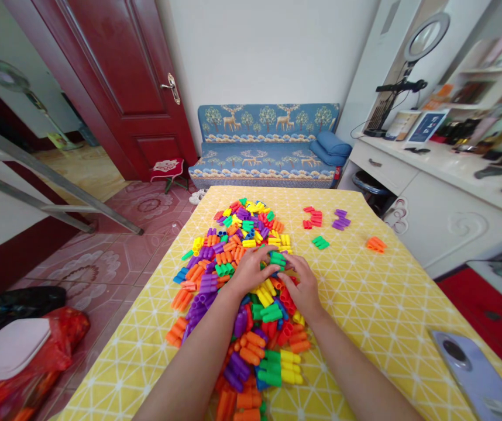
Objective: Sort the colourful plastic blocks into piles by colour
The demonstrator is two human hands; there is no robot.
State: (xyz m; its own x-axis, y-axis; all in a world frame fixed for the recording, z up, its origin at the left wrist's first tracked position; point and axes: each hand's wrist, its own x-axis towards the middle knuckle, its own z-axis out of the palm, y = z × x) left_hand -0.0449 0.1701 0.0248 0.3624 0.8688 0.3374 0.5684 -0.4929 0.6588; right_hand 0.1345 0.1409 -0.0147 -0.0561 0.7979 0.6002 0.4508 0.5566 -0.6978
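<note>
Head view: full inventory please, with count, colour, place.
pile: one, multicoloured, on cloth
held green piece: one, between hands
red pieces: several, right of pile
purple pieces: several, right of red
loose green piece: one, nearer than red
loose orange piece: one, rightmost
cloth: one, yellow, table
phone: one, pale blue, near right
sofa: one, blue, wall
door: one, red, left
ladder: one, grey, left
counter: one, white, right
left hand, right hand: one each, at held green piece

Yellow tablecloth (pixel 378 304) with white geometric lines, dark-red door (pixel 114 70), blue sofa (pixel 264 143) with seemingly tan deer.
</note>
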